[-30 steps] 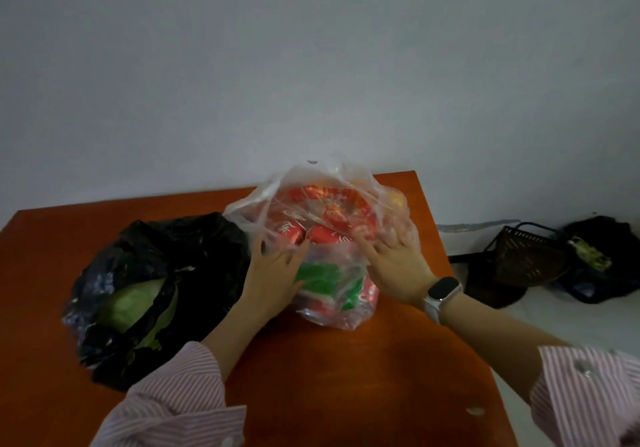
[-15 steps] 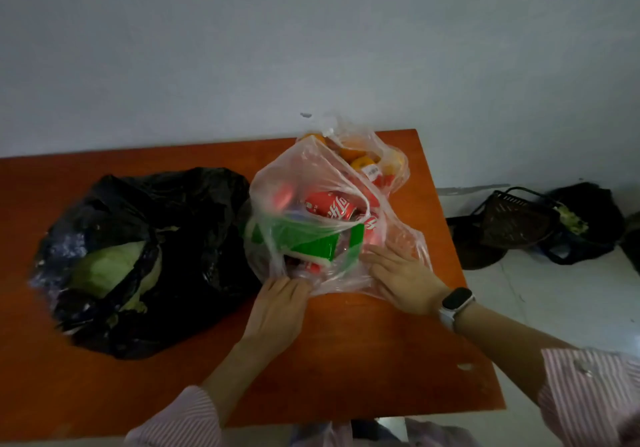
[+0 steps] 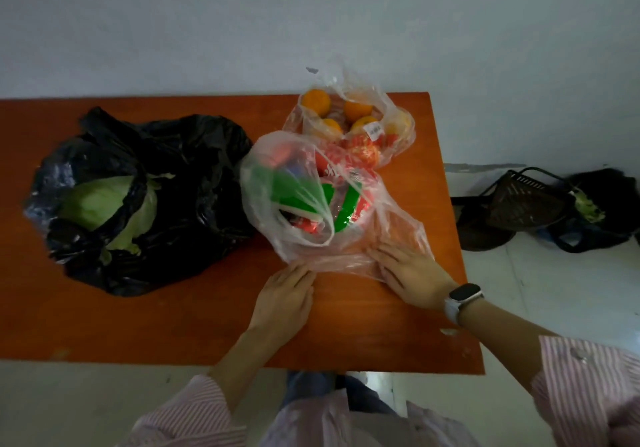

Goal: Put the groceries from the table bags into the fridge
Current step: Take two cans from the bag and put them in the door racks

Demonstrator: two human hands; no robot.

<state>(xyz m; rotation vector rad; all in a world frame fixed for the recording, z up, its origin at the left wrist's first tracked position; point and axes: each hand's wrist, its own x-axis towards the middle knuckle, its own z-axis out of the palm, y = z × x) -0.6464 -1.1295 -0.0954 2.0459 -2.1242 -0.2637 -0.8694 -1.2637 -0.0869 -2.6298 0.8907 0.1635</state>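
A clear plastic bag (image 3: 277, 224) lies open on the orange-brown table (image 3: 173, 322), holding a green carton (image 3: 298, 193) and red cans (image 3: 332, 166). Behind it, a second clear bag (image 3: 398, 114) holds several oranges (image 3: 316, 100). To the left, a cabbage (image 3: 100, 207) shows through the mouth of a black bag (image 3: 194, 183). My left hand (image 3: 284, 296) lies flat at the clear bag's near edge, fingertips touching the plastic. My right hand (image 3: 412, 273) rests with spread fingers on the bag's flattened near right flap.
The table's right edge (image 3: 457, 238) drops to a pale floor, where a dark basket (image 3: 519, 200) and another black bag (image 3: 602, 218) sit. A plain wall rises just behind the table. The near table edge runs close to my body.
My hands slid from the clear bag's sides down to its near edge on the table. The bag's mouth spread open and the bag of oranges came into sight behind it.
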